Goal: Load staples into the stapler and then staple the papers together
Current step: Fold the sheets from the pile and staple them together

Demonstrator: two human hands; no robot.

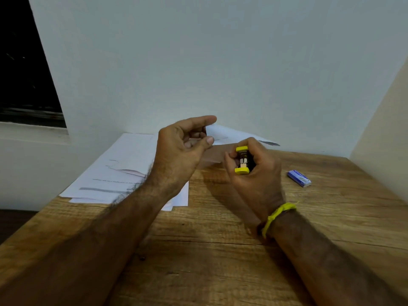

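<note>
Right hand (254, 173) grips yellow stapler (242, 160); left hand (185, 146) loosely curled, contents unclear. Staples could spill, misalign.

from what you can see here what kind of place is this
Probably a plain desk corner in a home or small office: a wooden table pushed against bare white walls, loose printed papers, a small blue staple box, and a dark window at left.
</note>
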